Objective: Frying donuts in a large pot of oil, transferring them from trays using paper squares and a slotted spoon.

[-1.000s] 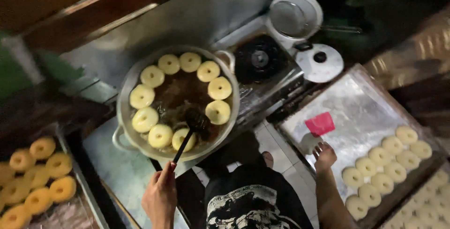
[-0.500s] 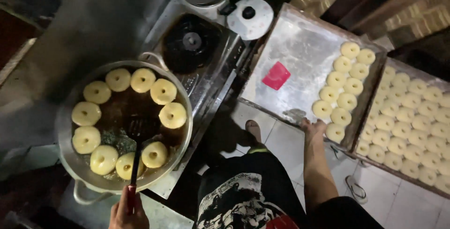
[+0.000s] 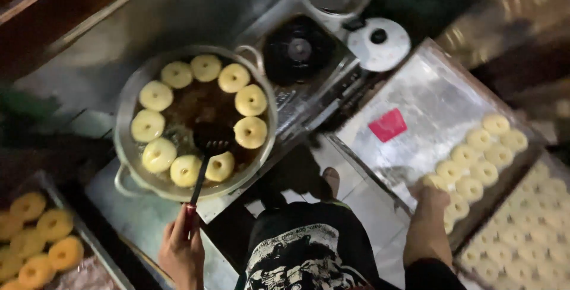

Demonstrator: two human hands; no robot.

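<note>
I am watching nine pale doughnuts (image 3: 250,100) frying in a ring in the wok (image 3: 127,147), none browned yet. My left hand (image 3: 181,251) is gripping the black slotted spatula (image 3: 209,141), dipped in the oil; my right hand (image 3: 432,202) is reaching the raw dough rings (image 3: 484,171), grip unclear. About five fried ones (image 3: 37,242) are sitting lower left.

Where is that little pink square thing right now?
The pink square lies on the bare, floured part of the metal tray on the right of the head view, between the stove burner and the rows of raw doughnut rings.
</note>
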